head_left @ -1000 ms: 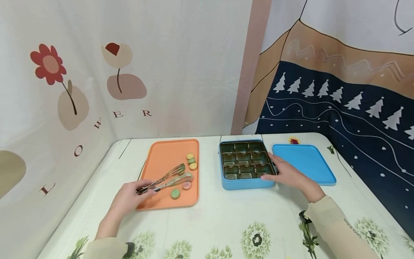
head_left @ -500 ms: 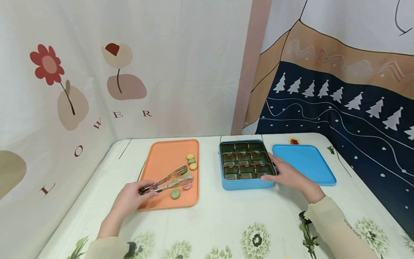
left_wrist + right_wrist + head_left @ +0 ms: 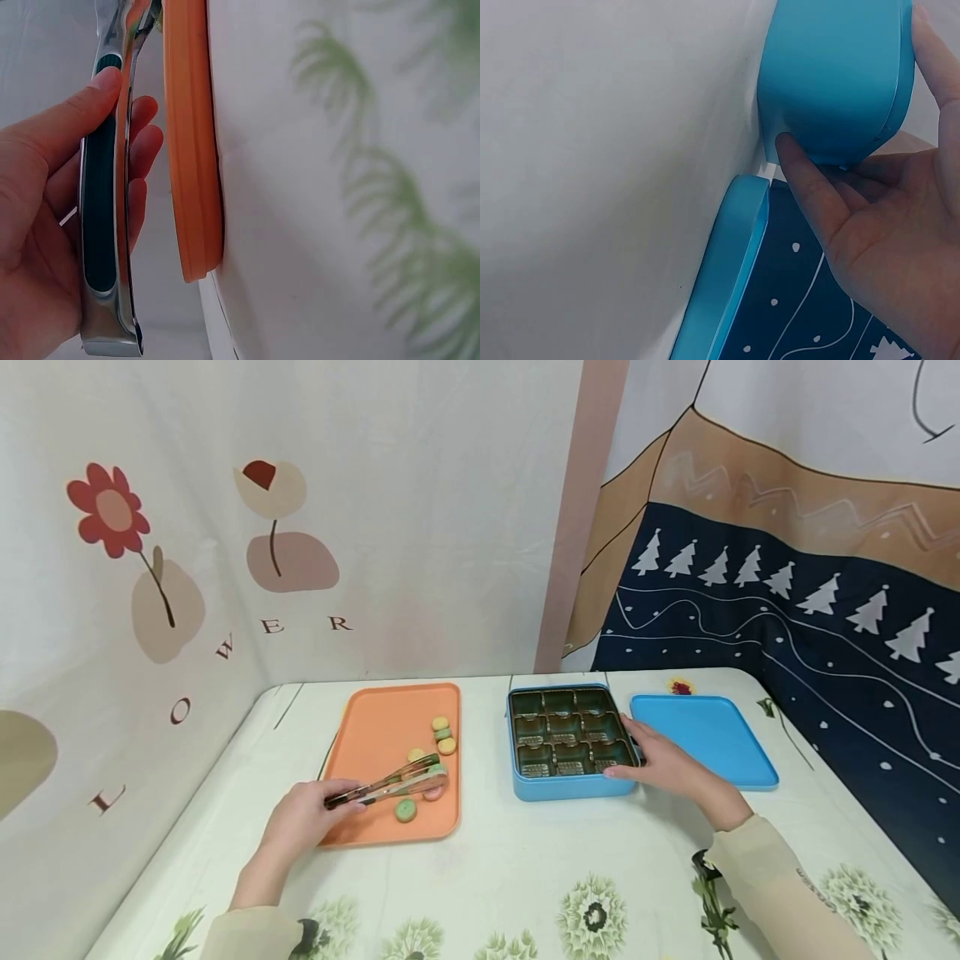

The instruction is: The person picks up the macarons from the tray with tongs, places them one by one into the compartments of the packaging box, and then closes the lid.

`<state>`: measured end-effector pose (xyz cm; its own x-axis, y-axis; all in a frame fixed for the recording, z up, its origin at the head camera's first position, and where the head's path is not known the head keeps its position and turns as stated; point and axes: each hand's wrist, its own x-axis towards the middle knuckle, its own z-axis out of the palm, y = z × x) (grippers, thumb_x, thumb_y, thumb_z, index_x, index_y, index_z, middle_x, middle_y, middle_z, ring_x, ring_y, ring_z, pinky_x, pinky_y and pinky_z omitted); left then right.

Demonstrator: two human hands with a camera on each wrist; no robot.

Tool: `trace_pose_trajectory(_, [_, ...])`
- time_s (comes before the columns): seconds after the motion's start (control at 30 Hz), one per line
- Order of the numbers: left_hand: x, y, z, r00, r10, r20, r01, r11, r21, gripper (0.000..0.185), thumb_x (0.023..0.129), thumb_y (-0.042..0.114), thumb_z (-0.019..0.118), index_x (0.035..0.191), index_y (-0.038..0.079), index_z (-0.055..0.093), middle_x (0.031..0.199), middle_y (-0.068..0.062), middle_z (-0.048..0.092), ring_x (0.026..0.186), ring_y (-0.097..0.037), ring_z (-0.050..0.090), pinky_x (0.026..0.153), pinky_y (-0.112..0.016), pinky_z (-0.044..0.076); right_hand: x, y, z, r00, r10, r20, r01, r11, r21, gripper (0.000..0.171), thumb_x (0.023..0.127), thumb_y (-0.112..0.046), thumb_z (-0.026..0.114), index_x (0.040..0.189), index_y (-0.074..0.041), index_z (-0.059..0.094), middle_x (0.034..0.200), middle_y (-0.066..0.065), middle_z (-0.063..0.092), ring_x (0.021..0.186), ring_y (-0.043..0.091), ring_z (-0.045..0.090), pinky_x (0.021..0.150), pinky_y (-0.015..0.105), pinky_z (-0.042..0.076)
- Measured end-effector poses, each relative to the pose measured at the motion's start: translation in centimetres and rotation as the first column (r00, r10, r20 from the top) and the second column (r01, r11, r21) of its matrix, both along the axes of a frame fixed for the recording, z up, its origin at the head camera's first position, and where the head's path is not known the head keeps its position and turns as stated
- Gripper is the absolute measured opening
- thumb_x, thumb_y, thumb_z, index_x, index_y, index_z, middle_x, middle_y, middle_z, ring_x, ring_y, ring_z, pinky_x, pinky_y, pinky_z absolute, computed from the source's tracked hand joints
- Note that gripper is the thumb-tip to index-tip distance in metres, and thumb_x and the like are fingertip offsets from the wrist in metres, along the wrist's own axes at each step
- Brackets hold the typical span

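Observation:
In the head view, my left hand holds a pair of metal tongs over the orange tray. Dark green grip inlays show in the left wrist view, with the thumb on one arm of the tongs and the fingers around the other. The tongs' tips overlap a green macaron and a pink macaron, both partly hidden. My right hand rests on the near right corner of a blue box, thumb at the front rim and fingers along the side. Inside the box sits a dark insert with several square compartments.
More macarons lie on the tray: a yellow one beside the tongs, a green one nearer me, and a small row by the right rim. A flat blue lid lies right of the box. Printed curtains hang behind.
The tongs' arms have drawn closer together, and their tips have shifted slightly right and toward me. A yellow macaron behind them now shows more. The right hand and box have stayed put.

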<state>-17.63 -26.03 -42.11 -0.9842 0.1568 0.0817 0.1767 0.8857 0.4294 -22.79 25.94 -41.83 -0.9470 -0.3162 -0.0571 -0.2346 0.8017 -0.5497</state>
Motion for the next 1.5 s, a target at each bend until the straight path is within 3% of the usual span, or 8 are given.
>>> trace_pose_trajectory(0.23, [-0.2,0.2,0.1,0.999,0.01,-0.032,-0.01,1.0,-0.014,0.026,0.086,0.028,0.077,0.11,0.017,0.077,0.107,-0.009,0.077,0.088,-0.026,0.07,0.065,-0.033,0.045,0.0,-0.1,0.1,1.0,-0.005,0.012,0.005,1.0,-0.007,0.11,0.086,-0.055,0.071,0.157,0.006,0.013,0.161,0.034,0.013,0.145,0.057,0.018,0.11,0.071,0.026])
trace_pose_trajectory(0.43, [-0.2,0.2,0.2,0.999,0.033,-0.043,-0.033,0.999,-0.015,0.022,0.088,0.027,0.075,0.107,0.018,0.078,0.106,-0.008,0.077,0.096,-0.032,0.071,0.073,-0.043,0.053,0.0,-0.2,0.1,1.0,-0.007,0.014,0.007,1.0,-0.005,0.109,0.086,-0.054,0.071,0.157,0.005,0.013,0.161,0.034,0.013,0.145,0.057,0.018,0.11,0.07,0.027])
trace_pose_trajectory(0.63, [-0.1,0.2,0.2,0.998,0.039,-0.054,-0.04,0.999,-0.013,0.022,0.087,0.028,0.076,0.106,0.018,0.079,0.106,-0.009,0.077,0.097,-0.034,0.07,0.076,-0.046,0.053,0.0,-0.1,0.0,1.0,-0.005,0.007,0.005,1.0,0.001,0.109,0.086,-0.055,0.071,0.157,0.005,0.013,0.161,0.034,0.014,0.145,0.057,0.019,0.11,0.07,0.027])
trace_pose_trajectory(1.23, [-0.5,0.7,0.6,0.997,0.037,-0.075,-0.036,0.999,0.01,0.024,0.088,0.027,0.075,0.108,0.016,0.078,0.103,-0.01,0.077,0.089,-0.03,0.071,0.067,-0.037,0.05,0.1,-0.2,0.1,1.0,-0.005,0.003,0.005,1.0,0.0,0.109,0.087,-0.055,0.071,0.157,0.005,0.014,0.161,0.034,0.014,0.145,0.057,0.019,0.11,0.071,0.026])
trace_pose_trajectory(1.5, [-0.8,1.3,0.7,0.994,0.033,-0.105,-0.03,0.999,0.028,0.023,0.088,0.025,0.075,0.108,0.014,0.078,0.099,-0.008,0.077,0.077,-0.02,0.067,0.062,-0.031,0.043,0.0,-0.1,0.1,1.0,-0.006,0.002,0.006,1.0,0.002,0.109,0.086,-0.055,0.071,0.157,0.005,0.014,0.161,0.034,0.014,0.145,0.057,0.019,0.11,0.071,0.027])
